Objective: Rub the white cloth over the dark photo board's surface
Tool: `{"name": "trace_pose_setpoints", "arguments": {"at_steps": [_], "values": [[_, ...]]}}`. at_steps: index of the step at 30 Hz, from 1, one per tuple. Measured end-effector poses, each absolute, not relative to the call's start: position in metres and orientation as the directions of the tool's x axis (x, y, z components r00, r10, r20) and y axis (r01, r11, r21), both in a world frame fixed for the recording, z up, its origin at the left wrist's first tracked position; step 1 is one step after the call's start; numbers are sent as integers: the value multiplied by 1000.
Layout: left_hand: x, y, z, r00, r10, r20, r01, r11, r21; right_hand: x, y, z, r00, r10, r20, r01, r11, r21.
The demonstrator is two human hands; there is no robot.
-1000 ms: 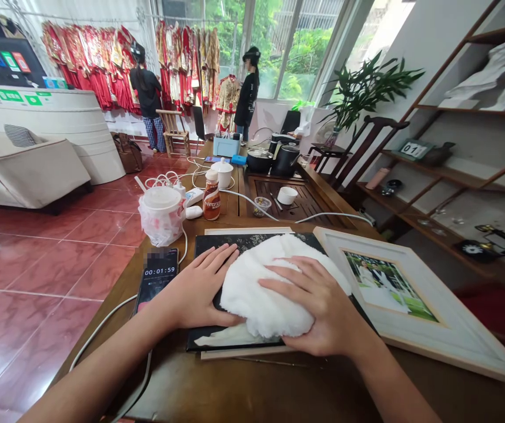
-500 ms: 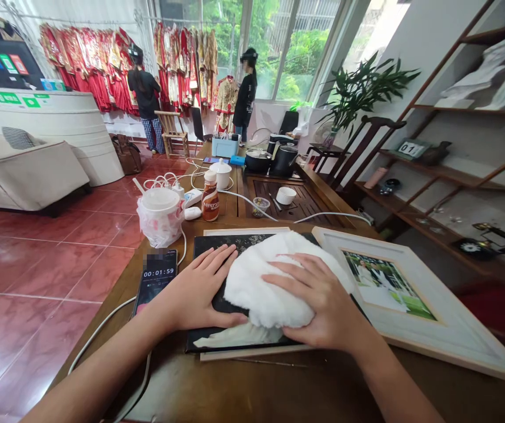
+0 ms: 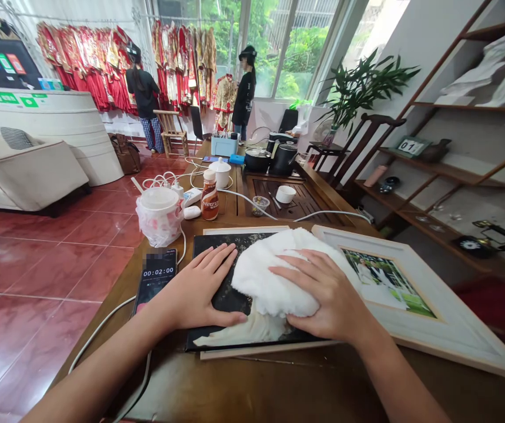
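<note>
A white fluffy cloth (image 3: pixel 274 282) lies bunched on a black panel (image 3: pixel 228 299) with pale specks, and a flatter tail of the cloth trails toward me at the panel's near edge. My right hand (image 3: pixel 325 291) presses down on the cloth with its fingers spread, and the cloth moves with it. My left hand (image 3: pixel 199 288) lies flat on the panel's left part, holding nothing, its fingertips near the cloth. A pale frame edge (image 3: pixel 261 351) shows under the panel.
A large white-framed wedding photo (image 3: pixel 388 282) lies to the right, touching the cloth's edge. A phone timer (image 3: pixel 155 279), bagged cup (image 3: pixel 159 217), and Nescafé bottle (image 3: pixel 210 200) stand left and beyond. Cables cross the wooden table (image 3: pixel 252 382). Two people stand by red garments.
My right hand and the cloth have shifted right and away from me, baring more black panel. The timer has gone from 00:01:59 to 00:02:00. My left hand stays in place.
</note>
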State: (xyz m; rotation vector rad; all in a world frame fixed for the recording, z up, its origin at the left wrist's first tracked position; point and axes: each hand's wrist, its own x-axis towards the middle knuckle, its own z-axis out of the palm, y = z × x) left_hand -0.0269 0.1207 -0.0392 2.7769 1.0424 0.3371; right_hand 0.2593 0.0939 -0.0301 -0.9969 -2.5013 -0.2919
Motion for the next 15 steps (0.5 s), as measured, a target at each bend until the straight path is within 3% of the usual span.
{"name": "trace_pose_setpoints", "arguments": {"at_steps": [4, 11, 15], "values": [[-26, 121, -39, 744, 651, 147, 619, -756, 215, 243, 87, -27, -709, 552, 439, 616, 788, 4], [-28, 120, -40, 729, 663, 171, 622, -746, 238, 264, 95, -28, -638, 619, 459, 706, 707, 28], [-27, 121, -39, 728, 667, 159, 629, -742, 233, 255, 90, -28, -664, 592, 456, 670, 742, 12]]}}
